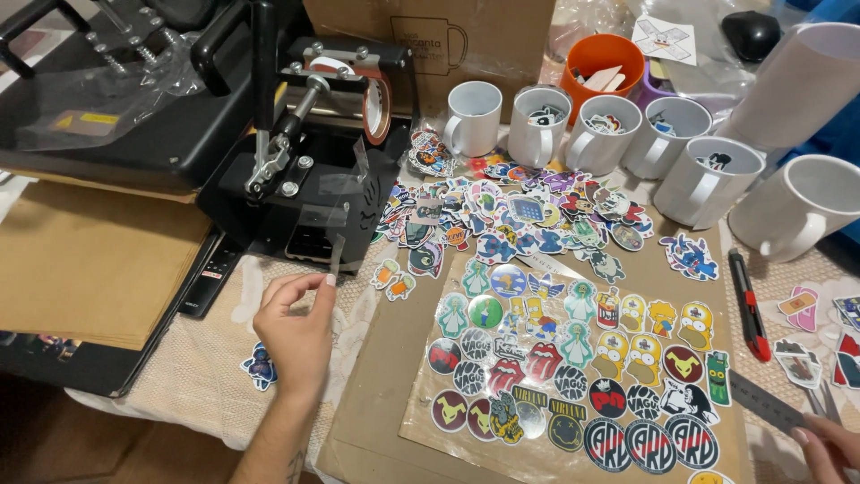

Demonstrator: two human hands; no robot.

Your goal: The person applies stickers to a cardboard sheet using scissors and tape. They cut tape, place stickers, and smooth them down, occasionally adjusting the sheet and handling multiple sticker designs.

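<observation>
A thin clear strip of tape (338,254) is pinched between the thumb and first finger of the left hand (296,333). The strip is held upright, just in front of the black mug press machine (305,170) with its round silver and red barrel. More of the clear film is seen stuck on the front of the machine, above the strip.

The right hand (829,448) is only partly seen at the bottom corner. It touches the end of a grey metal ruler (766,403). It cannot be told whether this hand is open or closed.

A clear sheet covered with round and cartoon stickers (573,367) is laid flat on a brown cardboard mat (376,358). A loose heap of cut stickers (520,215) is spread above it. A row of white mugs (609,134) is lined up behind, some with stickers inside. A red and black cutter knife (748,305) is laid beside the sheet.

The step in hand seems to be the getting of a piece of tape. Next, it seems the strip needs to be carried over gently, kept straight, and not allowed to fold onto itself.
</observation>
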